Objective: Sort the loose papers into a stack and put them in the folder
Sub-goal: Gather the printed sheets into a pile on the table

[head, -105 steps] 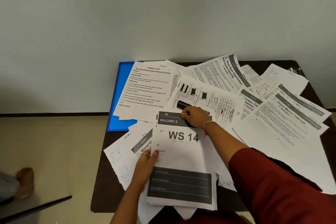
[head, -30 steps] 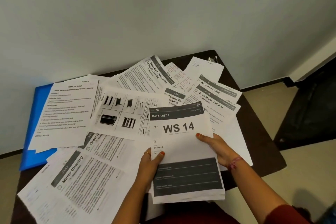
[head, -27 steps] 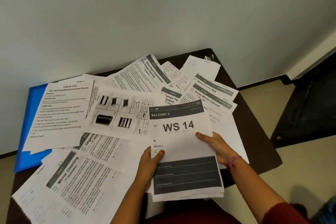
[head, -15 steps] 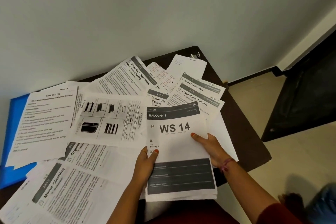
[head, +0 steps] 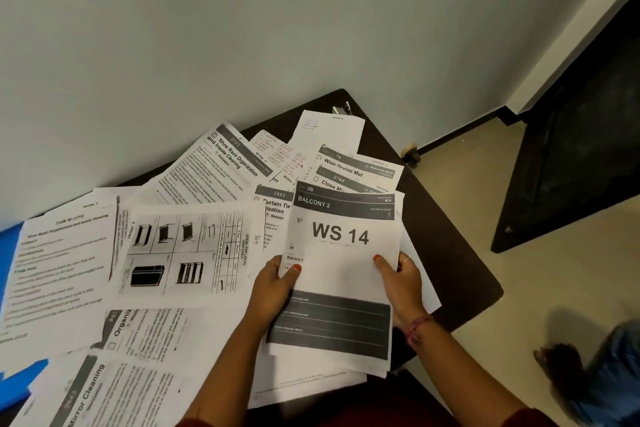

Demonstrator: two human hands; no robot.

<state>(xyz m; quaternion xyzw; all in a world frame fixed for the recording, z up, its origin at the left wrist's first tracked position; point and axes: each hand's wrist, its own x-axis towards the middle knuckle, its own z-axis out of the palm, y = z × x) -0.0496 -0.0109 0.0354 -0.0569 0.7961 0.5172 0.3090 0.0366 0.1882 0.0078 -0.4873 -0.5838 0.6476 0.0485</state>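
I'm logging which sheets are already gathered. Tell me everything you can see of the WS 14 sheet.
The WS 14 sheet is white printed paper with a dark header band reading "BALCONY 2", large "WS 14" lettering and a dark block near its lower edge. It tops a small held stack, lifted slightly over the scattered papers at the near right of the dark table. The left hand grips its left edge, thumb on top; the right hand grips the right edge likewise.

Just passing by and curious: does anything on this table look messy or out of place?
Yes. Loose papers lie fanned at odd angles, overlapping and burying most of the blue folder. Only the stack held in both hands looks squared.
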